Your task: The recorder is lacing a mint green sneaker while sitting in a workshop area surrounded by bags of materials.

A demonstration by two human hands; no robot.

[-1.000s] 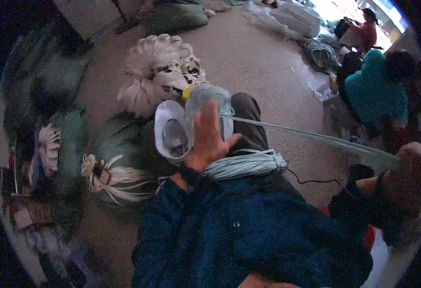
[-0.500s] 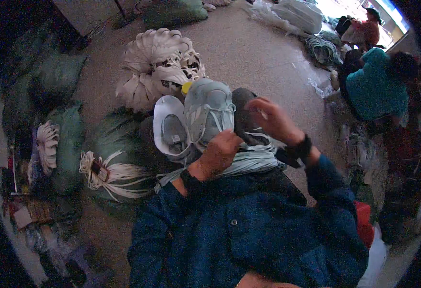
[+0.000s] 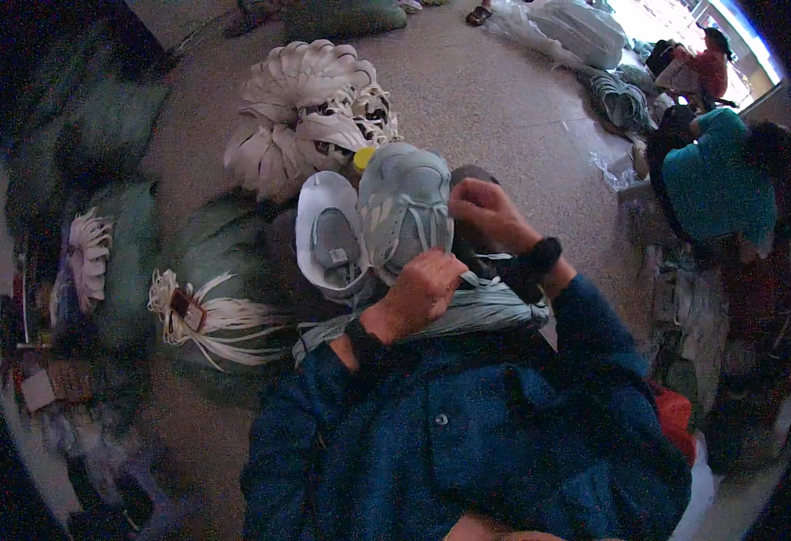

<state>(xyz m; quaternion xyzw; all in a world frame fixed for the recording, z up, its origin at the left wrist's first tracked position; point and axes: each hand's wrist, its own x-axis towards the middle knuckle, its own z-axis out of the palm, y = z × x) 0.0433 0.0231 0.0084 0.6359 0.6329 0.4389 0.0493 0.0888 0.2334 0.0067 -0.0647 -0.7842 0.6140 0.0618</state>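
A pale grey shoe upper (image 3: 404, 180) with laces across its front stands before me, toe end away from me. My left hand (image 3: 424, 288) is closed on its near end, where a lace end shows by the fingers. Curled against the upper's right edge is my right hand (image 3: 490, 215); its fingertips are pinched, and what they hold is hidden. Close on the left stands another upper (image 3: 328, 239), white inside with a grey tongue. A bundle of pale grey shoelaces (image 3: 490, 311) lies across my lap, below both hands.
Beyond the uppers, a ring of off-white shoe parts (image 3: 310, 95) lies on the floor, a yellow round thing (image 3: 364, 160) beside it. White laces (image 3: 220, 316) rest on a green sack (image 3: 224, 239) at left. A person in teal (image 3: 720, 176) sits at right.
My right hand has come down and left, from the air beside the shoe upper to its right edge. My left hand keeps its place at the near end. The view has shifted slightly.
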